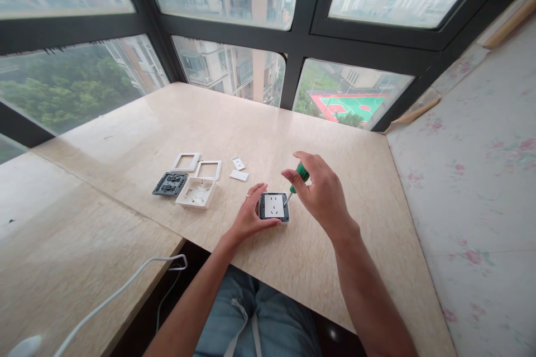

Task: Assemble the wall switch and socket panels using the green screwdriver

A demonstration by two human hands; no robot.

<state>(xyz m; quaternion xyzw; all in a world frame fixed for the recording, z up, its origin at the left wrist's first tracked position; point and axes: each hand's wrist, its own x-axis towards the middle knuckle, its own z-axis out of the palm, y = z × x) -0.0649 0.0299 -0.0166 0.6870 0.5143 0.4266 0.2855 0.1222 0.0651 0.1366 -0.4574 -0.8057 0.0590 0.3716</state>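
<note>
My left hand [248, 216] grips the left side of a grey-framed wall socket [274, 206] that lies face up on the beige stone table [293, 144]. My right hand [320, 189] pinches a green-handled screwdriver [300, 174], tilted with its tip at the socket's right edge. Left of the socket lie a dark switch module [170, 184] and a white back box [196, 192]. Behind them sit two white cover frames [186, 162] [208, 169]. Two small white rocker pieces [238, 163] [239, 175] lie farther right.
Large dark-framed windows [293, 44] rise behind the table. A floral-patterned padded surface [481, 178] borders the table's right edge. A white cable [125, 290] runs over a second tabletop at the lower left. My jeans show below the table's front edge.
</note>
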